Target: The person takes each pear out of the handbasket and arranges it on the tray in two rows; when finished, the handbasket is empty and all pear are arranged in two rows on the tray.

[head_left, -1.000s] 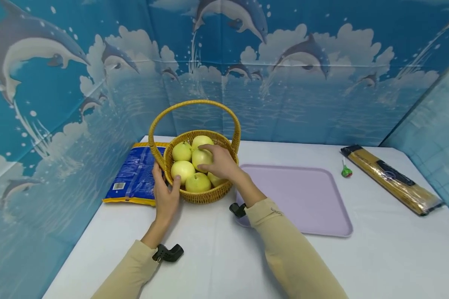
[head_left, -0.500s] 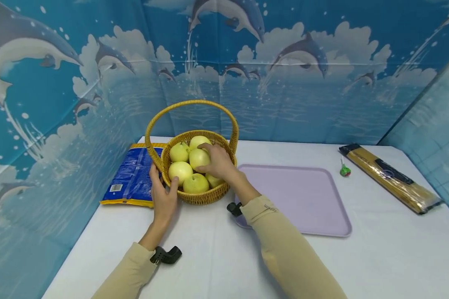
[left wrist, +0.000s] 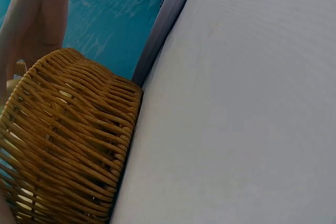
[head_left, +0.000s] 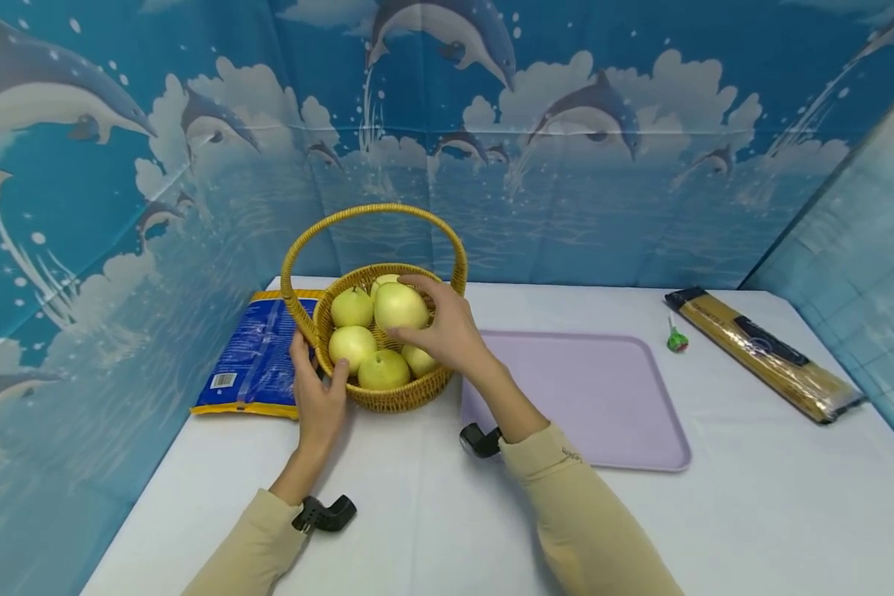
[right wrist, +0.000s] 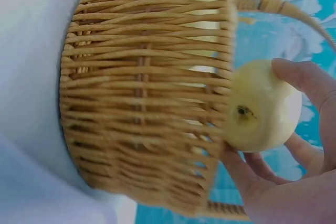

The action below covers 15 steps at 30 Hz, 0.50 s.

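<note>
A round yellow-green pear (head_left: 401,307) is pinched between the thumb and fingers of my right hand (head_left: 447,327), raised above the others. The right wrist view shows this pear's dark-marked end beside the basket rim. Below it, a wicker basket (head_left: 396,401) with a tall arched handle holds several more pears (head_left: 383,370). My left hand (head_left: 319,410) holds the basket's left side, thumb at the rim and fingers along the outer wall. In the left wrist view the woven wall (left wrist: 73,140) fills the lower left; much of the left hand is hidden there.
A blue packet (head_left: 249,364) with yellow edges lies left of the basket, partly behind it. To the right sits a lilac tray (head_left: 581,397). Farther right are a green-and-red wrapped lollipop (head_left: 676,339) and a long gold-and-black packet (head_left: 763,352). A dolphin-print curtain backs the white table.
My right hand has lifted the pear up from among the others, leaving a gap in the basket. The left hand stays at the basket's side. The head view has shifted slightly.
</note>
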Tool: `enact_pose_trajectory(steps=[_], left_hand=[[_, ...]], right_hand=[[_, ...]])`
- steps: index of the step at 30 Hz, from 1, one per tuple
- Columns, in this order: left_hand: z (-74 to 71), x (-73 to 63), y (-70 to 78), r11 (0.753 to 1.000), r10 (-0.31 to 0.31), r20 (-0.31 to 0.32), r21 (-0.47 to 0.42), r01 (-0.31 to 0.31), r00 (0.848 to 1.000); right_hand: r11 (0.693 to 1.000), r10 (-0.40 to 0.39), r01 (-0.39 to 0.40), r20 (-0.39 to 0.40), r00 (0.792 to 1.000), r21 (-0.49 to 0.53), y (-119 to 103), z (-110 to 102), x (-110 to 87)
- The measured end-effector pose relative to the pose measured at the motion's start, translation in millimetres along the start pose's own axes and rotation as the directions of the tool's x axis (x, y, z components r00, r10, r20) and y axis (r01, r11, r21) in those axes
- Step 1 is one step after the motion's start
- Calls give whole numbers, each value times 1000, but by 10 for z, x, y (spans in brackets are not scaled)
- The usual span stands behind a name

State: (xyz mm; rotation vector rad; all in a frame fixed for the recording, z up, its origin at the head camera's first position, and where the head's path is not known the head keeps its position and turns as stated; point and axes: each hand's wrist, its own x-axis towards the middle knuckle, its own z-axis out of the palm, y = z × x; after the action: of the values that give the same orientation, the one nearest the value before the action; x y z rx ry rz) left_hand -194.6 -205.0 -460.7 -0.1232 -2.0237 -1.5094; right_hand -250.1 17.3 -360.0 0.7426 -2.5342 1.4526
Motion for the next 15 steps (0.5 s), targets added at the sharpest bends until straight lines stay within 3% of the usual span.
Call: enact_pose_trajectory(steps=[9, 15], left_hand=[[-18, -14, -4, 1000, -15, -6, 7, 15, 1000], [3, -16, -5, 1000, 2, -8, 20, -2, 1000]], right_hand=[[991, 134, -133, -44, 990, 21, -39, -328, -502], [969, 247, -244, -83, 965, 41, 15, -643, -643]])
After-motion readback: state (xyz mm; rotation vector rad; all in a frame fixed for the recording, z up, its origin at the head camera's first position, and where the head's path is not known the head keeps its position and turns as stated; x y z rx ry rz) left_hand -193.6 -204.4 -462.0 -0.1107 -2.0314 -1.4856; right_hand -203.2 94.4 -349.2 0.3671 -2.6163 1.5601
